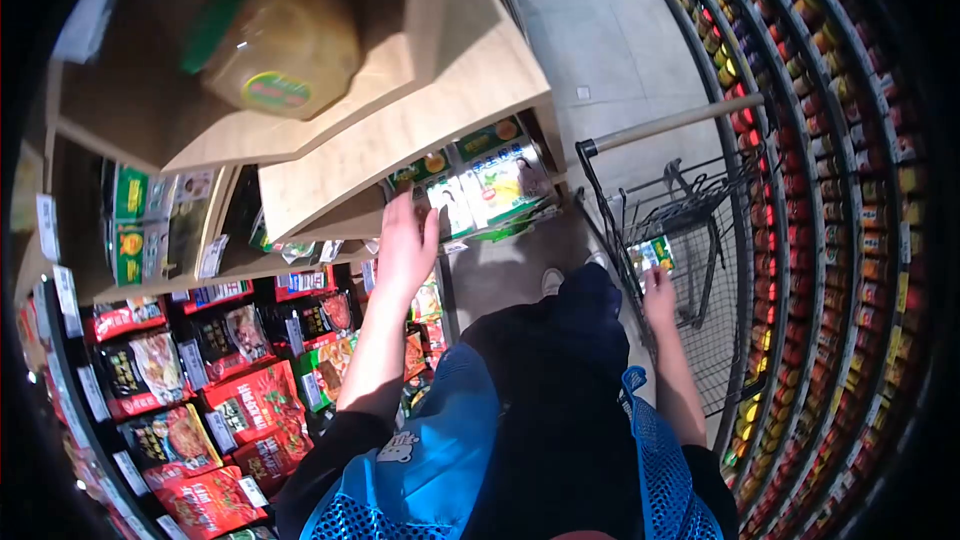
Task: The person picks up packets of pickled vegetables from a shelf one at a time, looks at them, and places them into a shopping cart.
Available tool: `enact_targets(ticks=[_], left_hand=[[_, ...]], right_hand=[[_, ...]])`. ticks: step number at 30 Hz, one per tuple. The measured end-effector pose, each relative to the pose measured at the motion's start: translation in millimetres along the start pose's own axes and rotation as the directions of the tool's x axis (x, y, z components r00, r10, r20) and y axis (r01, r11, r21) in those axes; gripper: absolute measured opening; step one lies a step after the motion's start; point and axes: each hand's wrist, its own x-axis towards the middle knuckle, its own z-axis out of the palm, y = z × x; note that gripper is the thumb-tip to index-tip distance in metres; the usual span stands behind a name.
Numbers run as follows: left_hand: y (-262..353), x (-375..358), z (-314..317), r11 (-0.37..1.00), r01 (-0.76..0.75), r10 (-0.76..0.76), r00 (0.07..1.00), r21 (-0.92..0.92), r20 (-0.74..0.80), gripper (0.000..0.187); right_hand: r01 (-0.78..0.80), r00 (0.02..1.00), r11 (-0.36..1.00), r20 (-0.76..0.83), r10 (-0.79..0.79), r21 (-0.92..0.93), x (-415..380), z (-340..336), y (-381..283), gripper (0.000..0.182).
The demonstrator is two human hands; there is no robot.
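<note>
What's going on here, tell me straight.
A person in a blue vest stands in a shop aisle. Their right hand holds a green-and-white pack by the shopping cart. Their left hand is at the packs on the wooden shelf; whether it touches one, I can't tell.

The single view looked from the wearer's head, forward and steeply down, over the blue vest [440, 450] and between the left hand [408, 240] and right hand [658, 295] to the floor [495, 285]; its wide lens bowed the racks [830, 200] at right into curves inside dark edges, with a wooden shelf [475, 70] very near at upper left and the cart [680, 125] farther off
</note>
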Motion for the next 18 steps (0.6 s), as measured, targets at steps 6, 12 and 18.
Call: enact_targets(ticks=[6,12,18], left_hand=[[-20.7,0.3,17.6,0.984,-0.016,-0.012,0.988,0.176,0.154,0.050],[-18.8,4.3,10.0,0.996,-0.003,-0.010,0.989,0.087,0.147,0.047],[-29.7,16.9,22.7,0.988,0.117,-0.131,0.981,0.101,0.145,0.043]], right_hand=[[0.160,0.972,0.947,-0.123,-0.200,-0.278,-33.2,7.7,-49.7,0.037],[0.011,0.996,0.924,-0.077,-0.043,-0.383,-31.6,9.2,-56.3,0.045],[0.022,0.993,0.923,-0.098,-0.065,-0.385,-36.0,9.2,-58.2,0.049]])
